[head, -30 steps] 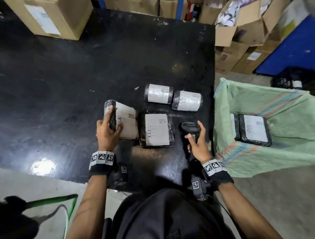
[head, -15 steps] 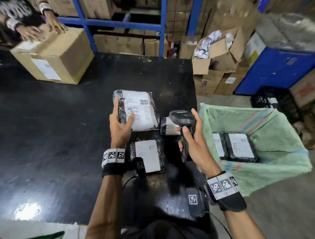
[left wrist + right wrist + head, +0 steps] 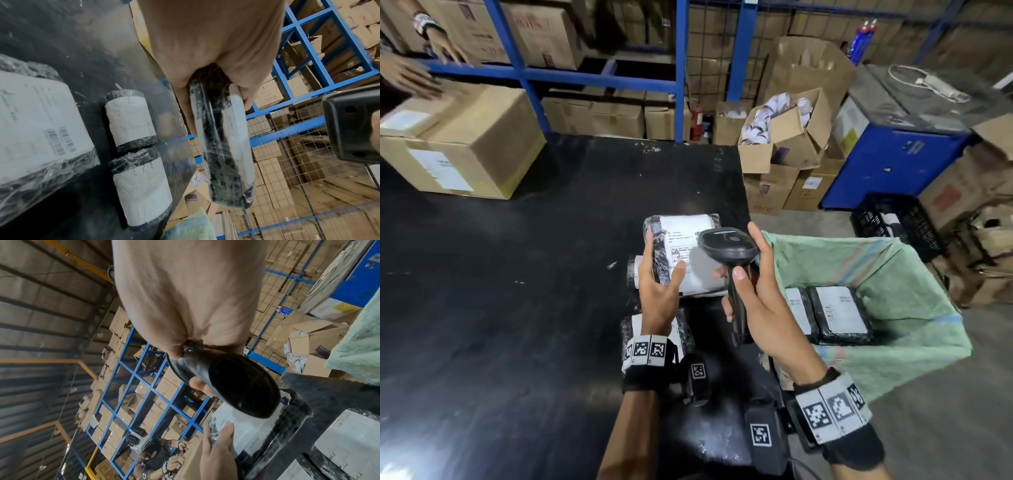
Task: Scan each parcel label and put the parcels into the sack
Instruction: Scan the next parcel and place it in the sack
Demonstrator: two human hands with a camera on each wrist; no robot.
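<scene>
My left grip (image 3: 658,291) pinches the flat parcel (image 3: 690,255) by its edge, label tilted up toward the scanner (image 3: 727,245) clasped in my right grip (image 3: 760,294) just above it, with the sack (image 3: 914,301) open beside that grip for dropping.

My left hand (image 3: 658,291) is raised before me, thumb across the face of the flat parcel (image 3: 688,253) and fingers behind it; my right hand (image 3: 760,301) wraps the handle of the barcode scanner (image 3: 726,245), index finger extended alongside its head; both wrists carry marker bands.
</scene>
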